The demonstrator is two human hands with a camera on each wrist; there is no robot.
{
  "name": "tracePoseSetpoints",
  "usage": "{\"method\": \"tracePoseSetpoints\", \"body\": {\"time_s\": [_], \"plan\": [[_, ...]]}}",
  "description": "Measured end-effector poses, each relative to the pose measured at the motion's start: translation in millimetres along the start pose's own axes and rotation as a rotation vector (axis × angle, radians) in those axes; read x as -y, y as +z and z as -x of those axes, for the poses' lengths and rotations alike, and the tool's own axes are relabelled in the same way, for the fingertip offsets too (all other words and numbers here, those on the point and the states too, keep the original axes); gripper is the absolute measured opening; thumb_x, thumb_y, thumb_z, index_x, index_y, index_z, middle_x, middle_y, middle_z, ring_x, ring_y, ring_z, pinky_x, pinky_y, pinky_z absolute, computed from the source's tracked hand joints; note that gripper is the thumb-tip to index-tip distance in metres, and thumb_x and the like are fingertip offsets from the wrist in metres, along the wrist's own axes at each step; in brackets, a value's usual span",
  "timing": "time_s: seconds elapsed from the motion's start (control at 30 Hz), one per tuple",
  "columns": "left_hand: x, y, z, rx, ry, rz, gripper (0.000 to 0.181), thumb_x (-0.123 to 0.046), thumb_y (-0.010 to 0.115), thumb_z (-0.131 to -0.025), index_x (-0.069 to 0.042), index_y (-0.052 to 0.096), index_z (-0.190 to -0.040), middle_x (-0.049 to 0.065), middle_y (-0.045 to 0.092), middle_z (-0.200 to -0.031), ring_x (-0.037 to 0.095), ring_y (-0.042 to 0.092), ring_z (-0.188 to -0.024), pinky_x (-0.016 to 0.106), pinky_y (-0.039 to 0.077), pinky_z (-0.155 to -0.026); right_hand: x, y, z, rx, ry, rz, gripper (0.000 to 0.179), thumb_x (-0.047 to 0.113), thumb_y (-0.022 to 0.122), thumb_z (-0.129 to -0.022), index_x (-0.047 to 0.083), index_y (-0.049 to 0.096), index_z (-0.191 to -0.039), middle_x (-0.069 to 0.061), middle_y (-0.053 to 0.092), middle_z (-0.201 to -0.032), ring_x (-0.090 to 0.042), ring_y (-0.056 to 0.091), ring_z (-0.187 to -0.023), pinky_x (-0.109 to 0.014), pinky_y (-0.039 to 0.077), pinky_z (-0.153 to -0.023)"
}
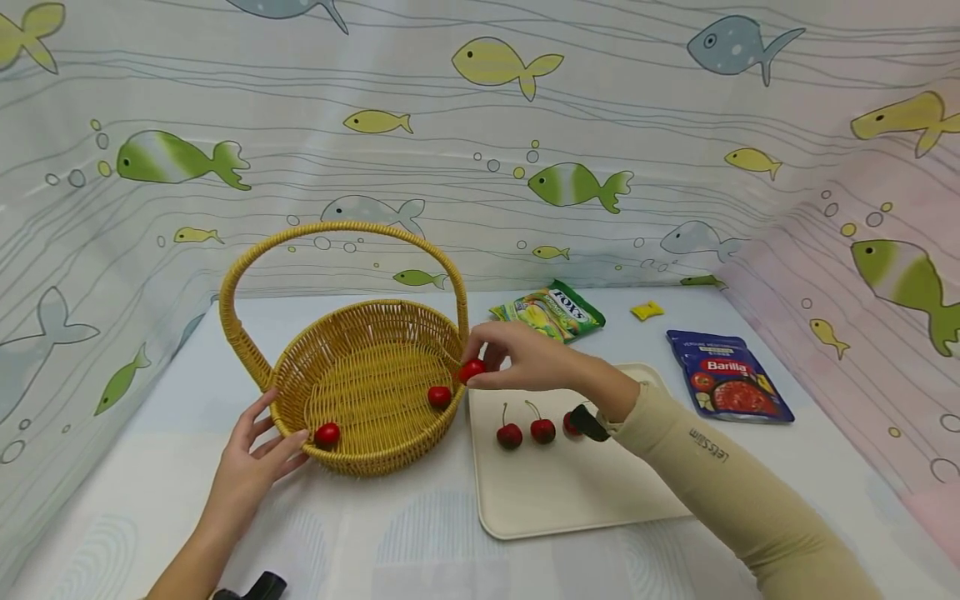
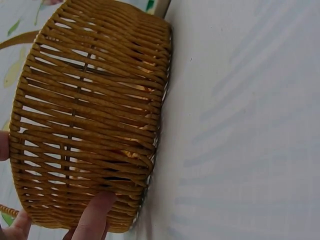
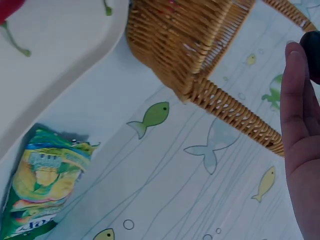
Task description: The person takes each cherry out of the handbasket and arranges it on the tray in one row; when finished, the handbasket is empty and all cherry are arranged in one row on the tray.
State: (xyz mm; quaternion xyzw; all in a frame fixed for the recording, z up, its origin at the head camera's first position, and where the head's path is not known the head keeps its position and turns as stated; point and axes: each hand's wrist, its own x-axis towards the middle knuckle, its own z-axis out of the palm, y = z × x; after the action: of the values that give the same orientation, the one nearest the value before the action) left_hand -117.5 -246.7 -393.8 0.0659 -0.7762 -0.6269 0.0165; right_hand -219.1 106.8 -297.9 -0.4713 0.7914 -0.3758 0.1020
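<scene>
A round wicker basket (image 1: 375,454) with a tall arched handle stands on the left of the table. My left hand (image 1: 251,454) grips its near-left rim, thumb over the edge and fingers along the outer wall; in the left wrist view a finger (image 2: 95,217) touches the weave. Between thumb and fingers my right hand (image 1: 517,354) pinches a red cherry (image 1: 472,370) by the basket's right rim, near the handle's foot. Inside the basket lie one cherry (image 1: 327,435) at the near left and another cherry (image 1: 439,397) at the right.
Right of the basket, a cream tray (image 1: 555,500) bears stemmed cherries (image 1: 543,431), partly covered by my right wrist. Behind it lie a green Fox's candy bag (image 1: 558,312) and a small yellow wrapped candy (image 1: 647,311). A blue Barilla pouch (image 1: 731,375) lies at the right.
</scene>
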Motion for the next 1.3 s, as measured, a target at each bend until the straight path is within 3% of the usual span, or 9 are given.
{"method": "tracePoseSetpoints", "body": {"time_s": [0.17, 0.4, 0.53, 0.73, 1.0, 1.3], "plan": [[-1.5, 0.8, 0.6, -0.007, -0.004, -0.021, 0.08, -0.018, 0.063, -0.091, -0.021, 0.009, -0.151, 0.028, 0.016, -0.143, -0.003, 0.046, -0.096, 0.026, 0.054, -0.073, -9, 0, 23.8, -0.018, 0.051, -0.022, 0.014, 0.015, 0.066, -0.088, 0.01, 0.061, -0.101, 0.002, 0.061, -0.094, -0.009, 0.062, -0.074, -0.029, 0.054, -0.069], [0.4, 1.8, 0.1, -0.001, -0.004, -0.009, 0.08, -0.019, 0.063, -0.09, -0.021, 0.01, -0.15, 0.028, 0.016, -0.142, -0.002, 0.046, -0.097, 0.026, 0.054, -0.074, -18, -2, 57.5, -0.035, 0.116, 0.009, 0.023, 0.016, 0.057, -0.094, 0.01, 0.065, -0.114, 0.001, 0.056, -0.097, -0.014, 0.058, -0.08, -0.028, 0.052, -0.071], [0.0, 2.3, -0.2, -0.002, -0.006, -0.01, 0.08, -0.019, 0.063, -0.091, -0.021, 0.01, -0.15, 0.028, 0.016, -0.142, 0.007, 0.047, -0.103, 0.026, 0.054, -0.074, -25, -4, 74.1, -0.06, 0.146, 0.007, 0.022, 0.013, 0.056, -0.094, 0.008, 0.064, -0.114, -0.001, 0.054, -0.098, -0.014, 0.06, -0.08, -0.027, 0.052, -0.073], [0.1, 2.0, 0.5, -0.01, -0.013, -0.025, 0.08, -0.02, 0.063, -0.091, -0.021, 0.01, -0.15, 0.028, 0.017, -0.142, 0.028, 0.042, -0.115, 0.028, 0.054, -0.075, -36, -6, 96.7, -0.078, 0.204, 0.015, 0.029, 0.006, 0.066, -0.086, 0.006, 0.061, -0.114, -0.005, 0.055, -0.104, -0.014, 0.062, -0.085, -0.026, 0.054, -0.076], [-0.4, 2.5, 0.9, -0.014, -0.015, -0.03, 0.08, -0.02, 0.063, -0.091, -0.021, 0.009, -0.15, 0.028, 0.017, -0.143, 0.022, 0.044, -0.112, 0.028, 0.054, -0.075, -55, -9, 130.4, -0.099, 0.265, 0.102, 0.03, 0.011, 0.07, -0.083, 0.008, 0.062, -0.112, -0.003, 0.063, -0.102, -0.01, 0.063, -0.08, -0.028, 0.055, -0.071], [-1.4, 2.5, 1.6, -0.015, -0.011, -0.028, 0.08, -0.02, 0.062, -0.091, -0.021, 0.01, -0.15, 0.029, 0.017, -0.142, 0.021, 0.045, -0.11, 0.028, 0.054, -0.075, -70, -7, 155.9, -0.104, 0.29, 0.1, 0.028, 0.007, 0.072, -0.081, 0.0, 0.061, -0.106, -0.003, 0.06, -0.097, -0.011, 0.061, -0.075, -0.027, 0.055, -0.069]]}}
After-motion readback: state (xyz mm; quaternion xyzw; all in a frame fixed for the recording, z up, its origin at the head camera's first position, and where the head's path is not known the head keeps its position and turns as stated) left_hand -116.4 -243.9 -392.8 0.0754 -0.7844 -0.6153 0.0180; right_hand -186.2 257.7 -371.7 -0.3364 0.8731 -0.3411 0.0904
